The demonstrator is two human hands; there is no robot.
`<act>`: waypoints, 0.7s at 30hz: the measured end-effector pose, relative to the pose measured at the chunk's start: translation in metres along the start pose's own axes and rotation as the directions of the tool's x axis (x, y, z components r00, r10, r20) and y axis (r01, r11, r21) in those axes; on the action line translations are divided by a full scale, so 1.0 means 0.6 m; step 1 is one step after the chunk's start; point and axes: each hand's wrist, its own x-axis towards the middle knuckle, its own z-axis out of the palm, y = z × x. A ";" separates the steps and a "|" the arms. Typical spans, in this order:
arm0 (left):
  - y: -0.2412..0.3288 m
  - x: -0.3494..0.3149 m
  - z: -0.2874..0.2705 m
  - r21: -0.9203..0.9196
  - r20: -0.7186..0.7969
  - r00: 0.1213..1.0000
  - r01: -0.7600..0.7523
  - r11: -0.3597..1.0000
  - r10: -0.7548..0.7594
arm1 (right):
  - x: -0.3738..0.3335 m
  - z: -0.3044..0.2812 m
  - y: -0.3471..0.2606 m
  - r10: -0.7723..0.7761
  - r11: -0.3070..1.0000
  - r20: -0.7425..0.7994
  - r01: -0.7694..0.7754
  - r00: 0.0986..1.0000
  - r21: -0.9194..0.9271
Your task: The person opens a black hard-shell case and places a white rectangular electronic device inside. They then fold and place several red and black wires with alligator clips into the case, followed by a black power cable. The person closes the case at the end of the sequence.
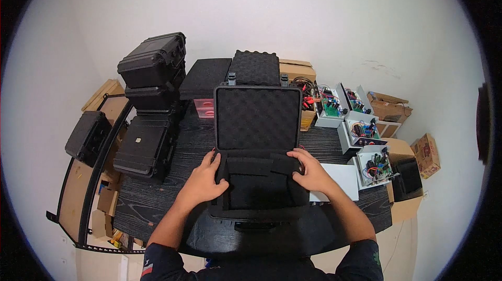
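In front of me on the dark table lies an open black hard case (303, 209), its lid upright at the far side. Wavy grey-black foam (258, 117) lines the lid. The base holds black foam (256, 189) with a large recess and a few separate foam strips near its far edge. At the case's left wall, my left hand (203, 182) grips the rim, thumb inside on the foam and fingers outside. My right hand (312, 175) holds the right wall in the same manner, its thumb by the foam. Some of the fingers are partly hidden.
Black cases (144, 139) are stacked at the left, with another case (88, 137) on a metal-framed rack. Foam blocks (256, 66) stand behind the lid. White enclosures with circuit boards (361, 132) and a white panel (337, 180) lie right, beside cardboard boxes (410, 210).
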 end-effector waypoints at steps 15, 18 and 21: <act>-0.024 -0.016 0.062 0.231 0.135 0.957 -0.281 0.931 0.256 | -0.057 0.047 -0.027 -0.212 0.825 0.216 0.293 0.953 -0.484; -0.037 -0.019 0.089 0.282 0.176 0.959 -0.263 0.923 0.220 | -0.055 0.068 -0.002 -0.114 0.740 0.283 0.272 0.952 -0.615; -0.029 -0.020 0.090 0.333 0.157 0.962 -0.266 0.905 0.225 | -0.056 0.064 0.011 -0.168 0.780 0.271 0.296 0.948 -0.552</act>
